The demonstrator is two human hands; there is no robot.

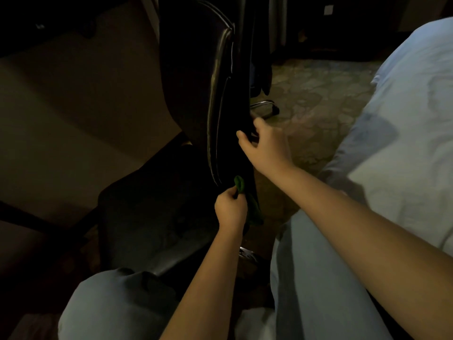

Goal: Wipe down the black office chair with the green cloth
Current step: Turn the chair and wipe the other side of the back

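At the lower rear edge of the black office chair (193, 89), centre frame, the green cloth (239, 184) is bunched vs the backrest, just above the seat. The left hand (230, 207) has fingers curled tight round the cloth. Higher up, the right hand (266, 146) grips the backrest's edge, thumb on near side. Chair upright, light dim. Pale jeans (313, 278) below; bed (404, 106) w/ white sheet at right; patterned carpet (318, 99) beyond.
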